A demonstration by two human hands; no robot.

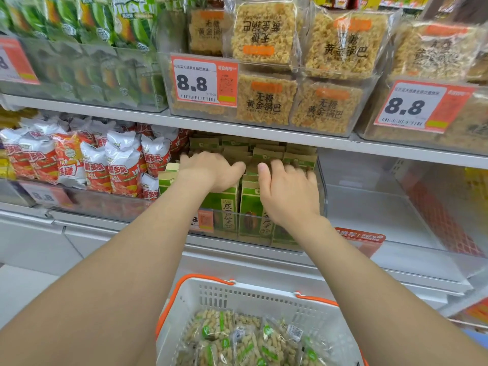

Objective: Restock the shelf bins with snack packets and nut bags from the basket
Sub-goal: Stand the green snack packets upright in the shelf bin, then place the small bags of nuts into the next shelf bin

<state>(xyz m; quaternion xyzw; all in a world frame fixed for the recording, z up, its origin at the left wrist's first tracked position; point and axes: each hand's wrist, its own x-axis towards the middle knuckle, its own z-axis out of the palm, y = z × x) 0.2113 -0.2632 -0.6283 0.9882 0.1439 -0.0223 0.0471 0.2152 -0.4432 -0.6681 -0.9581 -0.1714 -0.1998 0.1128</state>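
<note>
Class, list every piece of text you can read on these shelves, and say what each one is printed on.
"8.8": price tag, centre.
"8.8": second price tag, right.
"无糖 黄金锅巴": rice-crust packs.
"薯多脆": red-and-white snack bags.
"原": green boxes.
"推荐!": red shelf sign.
Too small or blurred: the tags' small print, the rest of the boxes' text and the nut bags' labels.

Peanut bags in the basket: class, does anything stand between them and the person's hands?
Nothing visible does. The peanut bags lie uncovered in the open-topped basket, while the left hand and right hand rest on green packets above.
</note>
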